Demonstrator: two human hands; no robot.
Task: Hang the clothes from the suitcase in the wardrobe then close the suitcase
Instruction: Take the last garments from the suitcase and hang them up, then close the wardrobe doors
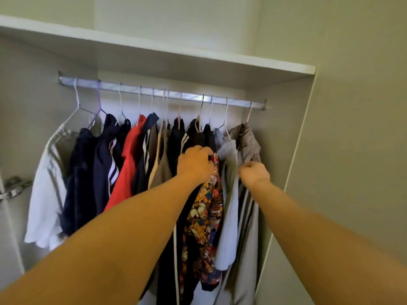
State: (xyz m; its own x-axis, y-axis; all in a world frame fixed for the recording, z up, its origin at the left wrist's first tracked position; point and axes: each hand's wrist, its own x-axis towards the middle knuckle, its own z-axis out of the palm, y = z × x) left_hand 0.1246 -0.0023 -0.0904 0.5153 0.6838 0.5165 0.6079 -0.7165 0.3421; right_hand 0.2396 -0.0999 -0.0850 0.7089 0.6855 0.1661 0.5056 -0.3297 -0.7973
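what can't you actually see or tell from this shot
Head view only:
- Suitcase: out of frame entirely.
- Hanger of the patterned garment: hidden behind the left hand gripping its top.
- What the right hand pinches: its curled fingers cover the contact between the light grey garment and the taupe garment.
- Metal fitting at the left edge: blurred and cut off.

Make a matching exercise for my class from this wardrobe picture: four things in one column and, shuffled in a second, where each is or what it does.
Column one
1. white shirt
2. red top
3. left hand
4. right hand

Column two
A. pinches grey fabric
B. hangs at the far left of the rail
C. grips the cartoon-print garment
D. hangs just right of the navy striped jacket

Pairs: 1-B, 2-D, 3-C, 4-A
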